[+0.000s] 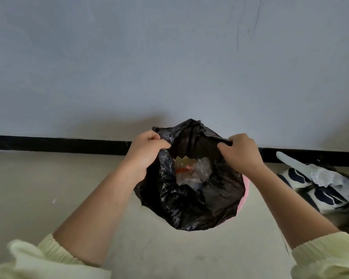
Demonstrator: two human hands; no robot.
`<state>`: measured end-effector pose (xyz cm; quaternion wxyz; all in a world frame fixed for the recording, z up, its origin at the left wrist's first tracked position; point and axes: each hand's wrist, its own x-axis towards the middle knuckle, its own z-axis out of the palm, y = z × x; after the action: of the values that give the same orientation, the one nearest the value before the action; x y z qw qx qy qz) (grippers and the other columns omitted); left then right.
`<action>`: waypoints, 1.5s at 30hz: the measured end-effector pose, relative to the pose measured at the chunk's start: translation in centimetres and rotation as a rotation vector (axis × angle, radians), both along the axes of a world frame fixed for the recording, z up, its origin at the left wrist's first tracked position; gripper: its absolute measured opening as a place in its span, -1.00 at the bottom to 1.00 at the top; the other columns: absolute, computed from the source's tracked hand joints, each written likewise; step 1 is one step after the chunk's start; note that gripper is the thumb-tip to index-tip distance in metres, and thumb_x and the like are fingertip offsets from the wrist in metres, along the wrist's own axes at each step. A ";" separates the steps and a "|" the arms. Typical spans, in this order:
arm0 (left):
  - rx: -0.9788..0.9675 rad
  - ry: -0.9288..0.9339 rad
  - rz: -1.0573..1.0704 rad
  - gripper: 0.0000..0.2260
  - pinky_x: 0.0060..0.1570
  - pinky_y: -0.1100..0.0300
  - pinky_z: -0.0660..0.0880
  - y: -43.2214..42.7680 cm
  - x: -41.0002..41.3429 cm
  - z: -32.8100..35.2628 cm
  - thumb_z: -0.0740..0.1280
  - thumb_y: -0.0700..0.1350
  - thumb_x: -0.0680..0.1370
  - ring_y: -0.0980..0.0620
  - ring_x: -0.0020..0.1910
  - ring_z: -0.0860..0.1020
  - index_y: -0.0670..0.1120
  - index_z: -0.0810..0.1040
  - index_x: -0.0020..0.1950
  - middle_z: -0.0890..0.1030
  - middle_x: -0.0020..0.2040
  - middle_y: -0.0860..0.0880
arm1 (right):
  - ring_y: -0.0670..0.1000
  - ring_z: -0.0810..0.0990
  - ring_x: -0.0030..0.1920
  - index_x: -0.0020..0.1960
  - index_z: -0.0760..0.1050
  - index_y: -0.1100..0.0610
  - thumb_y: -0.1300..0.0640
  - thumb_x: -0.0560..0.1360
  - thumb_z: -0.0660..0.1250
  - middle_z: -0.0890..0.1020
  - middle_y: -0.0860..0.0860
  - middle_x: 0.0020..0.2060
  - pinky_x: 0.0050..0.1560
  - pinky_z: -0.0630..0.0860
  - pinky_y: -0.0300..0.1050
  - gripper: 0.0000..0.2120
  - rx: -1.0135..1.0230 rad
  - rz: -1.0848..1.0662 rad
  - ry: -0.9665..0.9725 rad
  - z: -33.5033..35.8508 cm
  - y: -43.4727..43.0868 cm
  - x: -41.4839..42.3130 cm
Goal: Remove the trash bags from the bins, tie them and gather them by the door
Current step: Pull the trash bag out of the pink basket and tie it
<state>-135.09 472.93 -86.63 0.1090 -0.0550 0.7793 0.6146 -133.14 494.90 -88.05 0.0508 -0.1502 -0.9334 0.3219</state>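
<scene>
A black trash bag (189, 206) stands open on the floor close to the wall, with clear plastic and a red scrap of trash (186, 170) showing inside. My left hand (147, 152) grips the bag's rim on the left. My right hand (240, 154) grips the rim on the right, and the far edge of the bag is bunched up between the two hands. A sliver of a pink bin (245, 192) shows behind the bag's right side; the bag hides most of it.
A grey wall (169, 67) with a black skirting strip (58, 143) runs right behind the bag. A white and dark patterned bag or cloth bundle (318, 188) lies on the floor at the right. The floor (48, 188) is beige.
</scene>
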 end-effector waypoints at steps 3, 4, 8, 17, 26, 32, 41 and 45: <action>0.301 -0.051 0.043 -0.72 -0.19 0.07 0.31 0.3 -0.4 1.4 0.41 -0.27 0.43 -0.03 -0.27 0.41 -0.02 0.36 -0.33 0.44 -0.33 0.00 | 0.03 0.27 -0.41 -0.34 0.28 0.20 0.17 0.48 0.25 0.32 0.07 -0.46 -0.41 0.17 -0.12 -0.73 -0.133 -0.051 0.136 1.9 0.1 0.7; 0.403 -0.046 0.061 -0.75 -0.24 0.11 0.35 0.3 -0.7 2.0 0.40 -0.30 0.43 0.00 -0.30 0.46 -0.02 0.42 -0.30 0.50 -0.33 0.01 | 0.02 0.27 -0.39 -0.33 0.30 0.22 0.17 0.49 0.25 0.32 0.07 -0.44 -0.39 0.18 -0.11 -0.74 -0.183 -0.061 0.192 2.7 0.0 0.8; 0.642 -0.009 0.092 -0.80 -0.27 0.21 0.45 0.4 -0.7 4.8 0.37 -0.30 0.46 0.06 -0.34 0.53 -0.01 0.48 -0.24 0.56 -0.33 0.02 | -0.01 0.31 -0.33 -0.22 0.36 0.37 0.16 0.53 0.28 0.36 0.08 -0.38 -0.31 0.25 -0.11 -0.71 -0.287 0.014 0.394 5.7 -1.5 1.0; 0.898 0.214 0.086 -0.85 -0.19 0.17 0.49 -5.9 1.3 13.0 0.32 -0.22 0.51 -0.02 -0.22 0.58 0.02 0.49 -0.18 0.60 -0.18 -0.03 | -0.10 0.23 -0.41 -0.30 0.33 0.20 0.13 0.56 0.29 0.31 -0.11 -0.48 -0.40 0.21 -0.25 -0.70 -0.356 0.225 0.683 14.3 -10.5 0.2; 0.734 0.410 0.227 -0.85 -0.13 0.15 0.46 -15.7 2.2 13.4 0.32 -0.21 0.51 -0.03 -0.11 0.55 0.04 0.49 -0.16 0.58 -0.05 -0.05 | -0.06 0.21 -0.38 -0.30 0.26 0.22 0.14 0.55 0.29 0.25 -0.08 -0.47 -0.37 0.20 -0.17 -0.68 -0.506 0.315 0.694 13.8 -20.7 -1.8; 0.645 0.212 0.528 -0.82 -0.35 0.28 0.53 -21.6 1.7 5.8 0.34 -0.26 0.48 0.04 -0.19 0.61 0.04 0.50 -0.18 0.63 -0.15 0.02 | -0.05 0.24 -0.38 -0.21 0.33 0.32 0.17 0.56 0.25 0.32 0.02 -0.42 -0.36 0.20 -0.14 -0.74 -0.519 0.307 0.522 5.9 -25.6 -2.1; 0.608 0.154 0.510 -0.77 -0.22 0.19 0.52 -25.3 0.8 4.5 0.28 -0.33 0.46 0.02 -0.18 0.59 0.01 0.55 -0.16 0.62 -0.15 -0.01 | -0.01 0.24 -0.38 -0.34 0.24 0.15 0.16 0.52 0.27 0.30 0.03 -0.41 -0.35 0.16 -0.13 -0.69 -0.499 0.257 0.374 0.8 -28.9 -2.8; 0.222 0.023 0.457 -0.75 -0.08 0.10 0.52 -25.6 1.1 1.0 0.30 -0.35 0.35 -0.06 0.00 0.57 -0.02 0.64 -0.18 0.64 -0.06 -0.05 | 0.01 0.27 -0.37 -0.35 0.27 0.18 0.19 0.49 0.28 0.32 0.07 -0.42 -0.34 0.16 -0.11 -0.71 -0.428 0.296 0.180 -2.1 -29.2 -2.7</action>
<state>-134.00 447.37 -85.63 -0.0364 -0.2104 0.6756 0.7057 -135.82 465.65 -90.15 0.0530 0.0095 -0.8476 0.5278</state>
